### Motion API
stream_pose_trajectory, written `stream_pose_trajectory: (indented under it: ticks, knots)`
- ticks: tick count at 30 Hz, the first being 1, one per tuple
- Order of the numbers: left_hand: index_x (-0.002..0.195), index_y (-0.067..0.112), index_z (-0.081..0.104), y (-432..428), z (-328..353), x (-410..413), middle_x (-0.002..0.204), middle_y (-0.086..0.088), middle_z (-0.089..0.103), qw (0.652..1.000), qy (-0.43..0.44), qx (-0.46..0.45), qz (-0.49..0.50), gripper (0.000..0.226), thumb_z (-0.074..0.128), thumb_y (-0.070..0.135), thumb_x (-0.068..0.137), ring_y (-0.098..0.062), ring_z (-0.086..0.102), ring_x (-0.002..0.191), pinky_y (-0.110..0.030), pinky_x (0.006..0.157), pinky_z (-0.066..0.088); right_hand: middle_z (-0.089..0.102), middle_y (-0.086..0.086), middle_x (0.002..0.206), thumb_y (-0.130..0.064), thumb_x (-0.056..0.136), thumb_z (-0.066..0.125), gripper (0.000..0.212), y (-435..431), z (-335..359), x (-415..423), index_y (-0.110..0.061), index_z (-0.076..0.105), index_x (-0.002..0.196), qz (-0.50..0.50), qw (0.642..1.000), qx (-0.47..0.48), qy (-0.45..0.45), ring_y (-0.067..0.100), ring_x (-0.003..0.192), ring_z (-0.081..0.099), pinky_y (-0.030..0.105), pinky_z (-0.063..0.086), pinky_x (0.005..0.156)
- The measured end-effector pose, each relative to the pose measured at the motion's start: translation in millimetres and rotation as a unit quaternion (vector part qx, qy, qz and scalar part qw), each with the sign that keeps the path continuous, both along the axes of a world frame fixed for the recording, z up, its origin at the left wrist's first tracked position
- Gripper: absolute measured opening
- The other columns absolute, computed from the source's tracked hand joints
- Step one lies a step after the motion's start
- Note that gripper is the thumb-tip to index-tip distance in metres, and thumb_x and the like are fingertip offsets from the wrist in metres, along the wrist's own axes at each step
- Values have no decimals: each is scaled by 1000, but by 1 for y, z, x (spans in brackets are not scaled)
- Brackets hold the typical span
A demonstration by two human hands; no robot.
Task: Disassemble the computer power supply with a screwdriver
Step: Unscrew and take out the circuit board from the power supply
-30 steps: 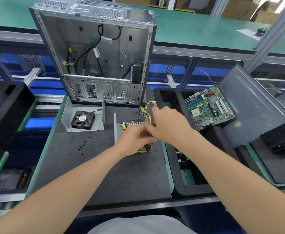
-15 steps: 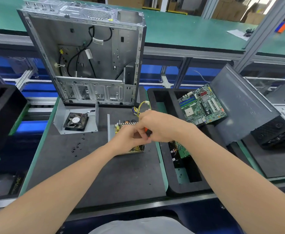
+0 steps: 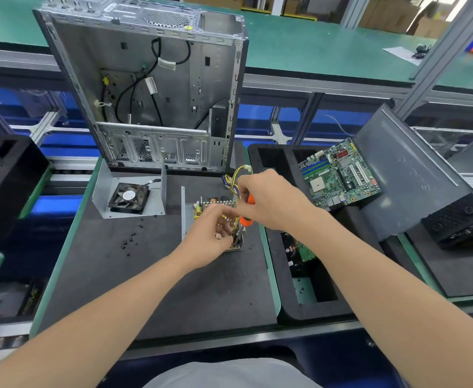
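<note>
Done: cover with fan [image 3: 129, 196] lay apart; loose screws [image 3: 130, 242] on mat [image 3: 117, 275].
Left: power supply board [image 3: 201, 210] sat mid-mat in its tray.
Right hand [image 3: 269, 200]: fingers closed around screwdriver [image 3: 246, 219].
Left hand [image 3: 210, 236]: fingers curled, steadying the board.

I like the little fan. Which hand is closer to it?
Left. The left hand is on the power supply, right of the fan. The right hand, holding the screwdriver, is farther right.

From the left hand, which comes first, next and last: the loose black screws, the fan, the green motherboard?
1. Loose black screws, on the mat just left of the left hand.
2. Fan, farther left and back.
3. Motherboard, far right, in the black tray.
</note>
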State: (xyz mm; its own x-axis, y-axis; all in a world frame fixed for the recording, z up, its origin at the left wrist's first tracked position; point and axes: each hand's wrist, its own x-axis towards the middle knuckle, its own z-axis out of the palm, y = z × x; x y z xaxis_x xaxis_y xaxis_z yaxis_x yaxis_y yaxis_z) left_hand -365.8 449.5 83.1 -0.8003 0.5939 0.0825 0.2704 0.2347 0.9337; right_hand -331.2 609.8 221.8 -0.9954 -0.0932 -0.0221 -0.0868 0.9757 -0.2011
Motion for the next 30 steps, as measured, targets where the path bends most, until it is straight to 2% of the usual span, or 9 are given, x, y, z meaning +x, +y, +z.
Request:
stream_pose_trajectory:
  ticks: [3, 7, 11, 13, 19, 22, 25, 27, 30]
  knots:
    - [99, 38, 58, -6, -20, 17, 106, 10, 59, 995, 33, -74, 52, 37, 65, 4, 86, -10, 62, 76, -18, 69, 49, 62, 4, 82, -26, 88, 64, 13, 3, 6, 0, -16, 57, 83, 5, 1000, 5, 6, 30, 80, 62, 33, 46, 59]
    - [110, 35, 64, -12, -43, 35, 97, 15, 63, 988, 31, -139, 63, 25, 74, 25, 89, 0, 61, 69, -7, 67, 46, 61, 3, 77, -26, 89, 66, 13, 5, 11, 4, -17, 60, 83, 0, 1000, -11, 4, 22, 71, 58, 26, 33, 51]
    - [115, 29, 72, -12, -47, 39, 91, 15, 69, 989, 5, -112, 96, 26, 78, 32, 89, -5, 64, 68, -13, 71, 54, 54, -4, 69, -27, 89, 67, 14, 4, 14, 8, -19, 57, 82, 1, 999, -31, 6, 13, 62, 49, 25, 29, 50]
    - [114, 29, 74, -10, -47, 40, 85, 17, 71, 991, -11, -85, 103, 24, 78, 31, 90, -7, 68, 66, -19, 67, 58, 54, -4, 70, -27, 90, 66, 13, 3, 15, 10, -20, 58, 83, 0, 999, -36, 5, 11, 61, 47, 25, 28, 49]
    - [94, 40, 69, -10, -45, 44, 73, 22, 70, 993, -5, -56, 104, 14, 74, 27, 94, -6, 67, 57, -13, 58, 52, 58, -2, 75, -27, 90, 66, 14, 0, 13, 12, -20, 56, 82, 6, 999, -39, 5, 11, 63, 49, 24, 30, 51]
    - [91, 39, 68, -14, -49, 45, 67, 20, 68, 992, 0, -81, 101, 9, 72, 32, 95, -6, 65, 55, -14, 59, 52, 55, -6, 71, -27, 91, 66, 15, -1, 11, 11, -21, 55, 81, 6, 999, -39, 14, 8, 60, 46, 23, 29, 50]
    - [89, 34, 69, -33, -56, 47, 67, 16, 62, 984, 52, -136, 98, 8, 74, 39, 92, -1, 62, 67, -13, 64, 47, 56, -7, 72, -27, 92, 65, 16, -2, 10, 6, -23, 54, 82, 4, 999, -47, 22, 5, 58, 45, 22, 30, 50]
    - [89, 36, 66, -57, -60, 48, 77, 22, 58, 972, 105, -176, 116, 13, 73, 46, 90, 3, 58, 75, -12, 64, 41, 59, -5, 77, -28, 93, 65, 13, -5, 9, 1, -22, 57, 85, 4, 998, -51, 25, 8, 63, 50, 24, 35, 52]
    - [86, 42, 61, -100, -63, 44, 82, 24, 57, 936, 157, -241, 203, 17, 73, 54, 86, 5, 58, 74, -8, 62, 36, 63, -3, 79, -29, 94, 65, 11, -12, 7, -7, -21, 59, 88, 12, 998, -53, 37, 15, 71, 57, 27, 41, 57]
